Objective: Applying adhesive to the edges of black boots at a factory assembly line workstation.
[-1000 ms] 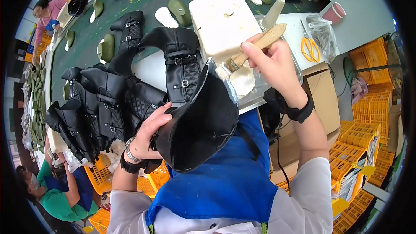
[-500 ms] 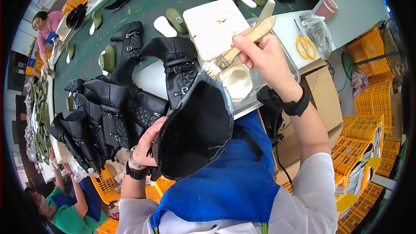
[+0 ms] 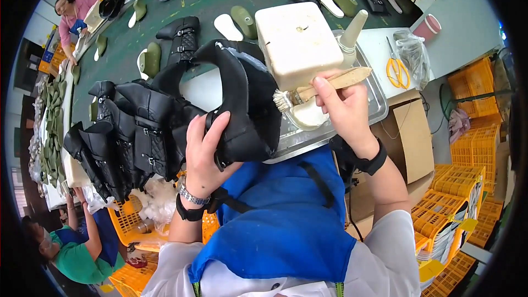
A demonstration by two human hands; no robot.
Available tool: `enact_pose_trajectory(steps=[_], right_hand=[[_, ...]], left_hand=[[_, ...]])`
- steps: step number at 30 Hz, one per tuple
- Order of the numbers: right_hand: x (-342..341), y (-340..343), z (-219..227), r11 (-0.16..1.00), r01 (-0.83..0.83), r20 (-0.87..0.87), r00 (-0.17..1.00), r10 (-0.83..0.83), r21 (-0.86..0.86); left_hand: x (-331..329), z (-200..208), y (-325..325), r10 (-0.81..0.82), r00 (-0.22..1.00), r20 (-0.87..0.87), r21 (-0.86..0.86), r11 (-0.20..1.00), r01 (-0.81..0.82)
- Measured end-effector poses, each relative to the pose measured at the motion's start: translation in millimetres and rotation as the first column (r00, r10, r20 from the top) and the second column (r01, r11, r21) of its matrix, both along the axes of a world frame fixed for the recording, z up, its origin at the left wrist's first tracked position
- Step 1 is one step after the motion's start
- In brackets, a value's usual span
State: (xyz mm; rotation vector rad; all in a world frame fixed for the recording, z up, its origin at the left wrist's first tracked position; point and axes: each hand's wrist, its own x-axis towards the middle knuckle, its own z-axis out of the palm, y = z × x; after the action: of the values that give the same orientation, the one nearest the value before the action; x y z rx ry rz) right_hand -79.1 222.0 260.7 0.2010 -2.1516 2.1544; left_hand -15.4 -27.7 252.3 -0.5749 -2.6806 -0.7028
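Left hand (image 3: 204, 154) grips boot upper (image 3: 257, 92), likely pliable; best held off whitish edge (image 3: 246, 57). Right hand (image 3: 348, 114), upper's three o'clock, grips brush (image 3: 306, 93).

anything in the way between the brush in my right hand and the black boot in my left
Nothing visible stands between them: the bristles of the brush in your right hand are close beside the edge of the black boot in your left hand. Whether they touch it, I cannot tell.
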Motion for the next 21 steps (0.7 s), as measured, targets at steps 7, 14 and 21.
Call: enact_pose_trajectory(steps=[7, 14, 21], right_hand=[[-13, -2, -2, 0.993, 0.075, -0.126, 0.99, -0.064, 0.089], [-27, -6, -3, 0.964, 0.113, -0.336, 0.942, -0.027, 0.241], [-11, 11, 18, 0.989, 0.072, -0.031, 0.997, -0.077, -0.129]], left_hand=[[3, 5, -5, -0.136, 0.99, -0.027, 0.102, 0.985, 0.138], [5, 11, 2, -0.278, 0.96, -0.019, 0.228, 0.934, 0.275], [5, 10, -3, -0.138, 0.989, -0.046, 0.155, 0.977, 0.144]])
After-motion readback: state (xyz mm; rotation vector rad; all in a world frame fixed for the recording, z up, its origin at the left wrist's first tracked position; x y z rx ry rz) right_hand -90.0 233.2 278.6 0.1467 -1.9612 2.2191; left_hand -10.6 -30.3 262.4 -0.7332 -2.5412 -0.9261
